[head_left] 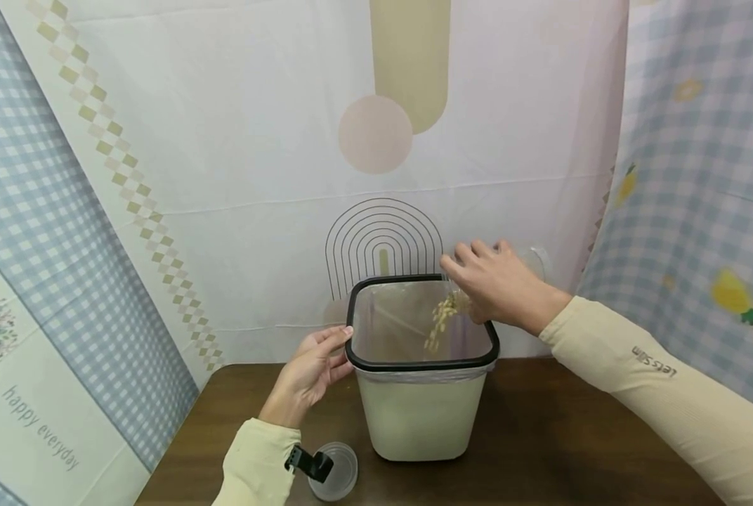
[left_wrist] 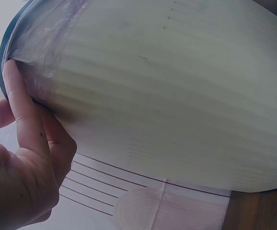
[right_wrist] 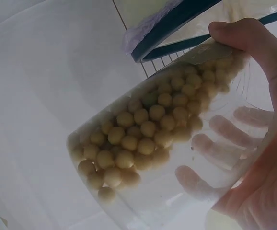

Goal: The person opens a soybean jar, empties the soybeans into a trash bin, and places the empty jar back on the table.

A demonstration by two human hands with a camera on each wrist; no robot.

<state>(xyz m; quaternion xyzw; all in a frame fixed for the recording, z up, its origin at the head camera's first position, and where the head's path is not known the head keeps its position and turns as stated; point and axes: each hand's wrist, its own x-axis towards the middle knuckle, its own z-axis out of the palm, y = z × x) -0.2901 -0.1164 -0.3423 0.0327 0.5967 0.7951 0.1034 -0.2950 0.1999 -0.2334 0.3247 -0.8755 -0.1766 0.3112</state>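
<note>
A pale cream trash bin [head_left: 421,418] with a black rim [head_left: 423,366] stands upright on the table, lined with a thin plastic bag [left_wrist: 47,52]. At its left side my left hand [head_left: 307,372] pinches the rim, thumb on top and fingers against the outside. Above the bin's right edge, my right hand [head_left: 501,289] grips a clear jar [right_wrist: 153,196], tipped with its mouth toward the bin. Round yellowish beans [head_left: 441,323] stream from the mouth into the bin. In the right wrist view, many beans [right_wrist: 138,129] still lie along the jar's lower wall.
A clear round lid [head_left: 341,474] lies on the brown wooden table [head_left: 541,429], close to the left wrist with its black strap [head_left: 310,462]. Behind the table hangs a white patterned cloth [head_left: 256,161], with blue checked curtains [head_left: 699,211] at both sides.
</note>
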